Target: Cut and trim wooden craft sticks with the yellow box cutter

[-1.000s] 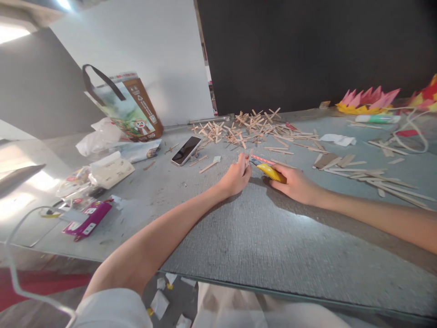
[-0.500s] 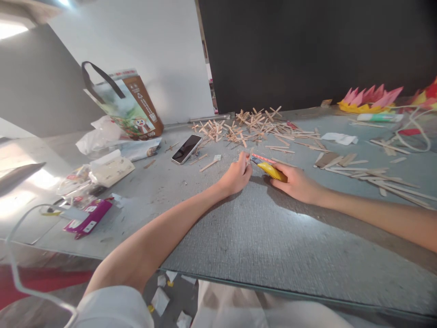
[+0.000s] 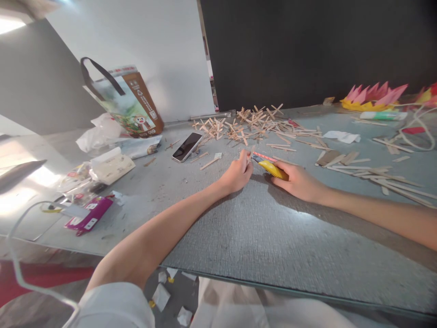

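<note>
Basically nothing's changed, so the work's about where it was: your left hand [image 3: 238, 173] pinches what looks like a thin stick [image 3: 252, 151] mid-frame, and your right hand [image 3: 297, 182] has its grip wrapped round the yellow cutter [image 3: 271, 169] just beside it.

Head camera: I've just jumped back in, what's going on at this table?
A person works with both bare hands at the table. The right hand holds a yellow knife, its tip close to the left hand, which pinches what looks like a small wooden stick. Whether the knife touches it is unclear. Crossed sticks lie heaped beyond the hands; a phone lies to their left.
</note>
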Demonstrator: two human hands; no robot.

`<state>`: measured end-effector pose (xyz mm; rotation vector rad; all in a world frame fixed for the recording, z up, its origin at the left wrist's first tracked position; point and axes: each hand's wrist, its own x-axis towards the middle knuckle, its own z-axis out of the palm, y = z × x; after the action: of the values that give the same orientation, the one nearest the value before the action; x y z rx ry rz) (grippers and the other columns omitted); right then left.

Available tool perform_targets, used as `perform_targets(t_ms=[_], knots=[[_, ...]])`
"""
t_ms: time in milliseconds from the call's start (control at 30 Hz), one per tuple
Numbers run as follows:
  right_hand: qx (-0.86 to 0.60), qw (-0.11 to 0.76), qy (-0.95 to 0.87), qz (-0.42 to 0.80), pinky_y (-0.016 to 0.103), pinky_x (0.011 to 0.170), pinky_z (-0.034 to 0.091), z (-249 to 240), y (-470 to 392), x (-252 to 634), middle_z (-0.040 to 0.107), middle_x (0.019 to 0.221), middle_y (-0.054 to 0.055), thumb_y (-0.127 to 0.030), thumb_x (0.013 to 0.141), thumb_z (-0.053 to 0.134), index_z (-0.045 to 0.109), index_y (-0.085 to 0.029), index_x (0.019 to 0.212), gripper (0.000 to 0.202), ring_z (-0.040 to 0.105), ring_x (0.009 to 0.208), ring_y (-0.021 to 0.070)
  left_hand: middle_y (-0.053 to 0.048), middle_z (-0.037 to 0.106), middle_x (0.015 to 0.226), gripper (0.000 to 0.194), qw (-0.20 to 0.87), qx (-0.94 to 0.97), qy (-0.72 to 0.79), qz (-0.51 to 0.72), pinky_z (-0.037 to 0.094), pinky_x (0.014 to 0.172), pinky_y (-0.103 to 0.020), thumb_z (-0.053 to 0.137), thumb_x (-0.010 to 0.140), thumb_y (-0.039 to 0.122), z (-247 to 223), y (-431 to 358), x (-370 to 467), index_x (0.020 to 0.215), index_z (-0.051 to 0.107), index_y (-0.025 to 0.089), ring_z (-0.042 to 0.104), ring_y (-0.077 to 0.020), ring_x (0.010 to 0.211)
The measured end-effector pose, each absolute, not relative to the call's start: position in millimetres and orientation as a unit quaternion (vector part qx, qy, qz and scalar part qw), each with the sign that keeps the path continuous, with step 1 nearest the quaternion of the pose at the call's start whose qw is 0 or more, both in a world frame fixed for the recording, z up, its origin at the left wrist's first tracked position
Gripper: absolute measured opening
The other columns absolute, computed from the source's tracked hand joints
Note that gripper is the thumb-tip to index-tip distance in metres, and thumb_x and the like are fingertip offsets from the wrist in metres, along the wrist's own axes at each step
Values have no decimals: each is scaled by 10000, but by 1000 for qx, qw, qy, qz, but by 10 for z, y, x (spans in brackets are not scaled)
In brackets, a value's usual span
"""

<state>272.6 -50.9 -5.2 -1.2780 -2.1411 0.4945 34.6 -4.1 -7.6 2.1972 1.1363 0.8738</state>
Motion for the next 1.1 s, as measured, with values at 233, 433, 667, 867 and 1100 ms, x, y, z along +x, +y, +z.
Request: perform_targets(t_ms=[233,433,667,867,1100], knots=[[-473,298,-808,185,523,1015,570,-54,-503,2727,765,1283,94,-406,994,633,702,-272,1352,388,730,1147,351,53,521,655,240,254,810,418,324,389,733,-320,461,1050,229,-71,-48,348,1286,492,196,501,-175,607],[-482,293,-805,185,517,1022,558,-71,-499,2739,765,1259,121,-419,1002,626,718,-245,1331,383,724,1178,367,45,533,667,250,251,810,422,320,375,714,-313,455,1048,232,-54,-58,352,1289,503,181,524,-182,624],[-479,294,-807,183,513,971,566,-74,-493,2746,764,1261,98,-423,994,631,725,-255,1263,331,726,1117,350,39,550,688,239,246,814,411,329,363,705,-312,461,1046,244,-93,-31,343,1275,502,189,510,-173,612],[-479,289,-809,180,492,917,571,-71,-493,2747,771,1176,94,-430,996,621,722,-250,1243,322,729,1043,335,39,549,684,239,248,813,409,331,375,718,-317,453,1050,251,-102,-26,340,1278,501,196,499,-173,610],[-474,303,-808,177,522,1036,551,-57,-504,2729,772,1237,102,-414,992,632,718,-264,1314,366,715,1207,367,67,501,636,238,249,810,416,330,359,687,-301,476,1034,226,-82,-39,352,1269,500,196,480,-161,589]])
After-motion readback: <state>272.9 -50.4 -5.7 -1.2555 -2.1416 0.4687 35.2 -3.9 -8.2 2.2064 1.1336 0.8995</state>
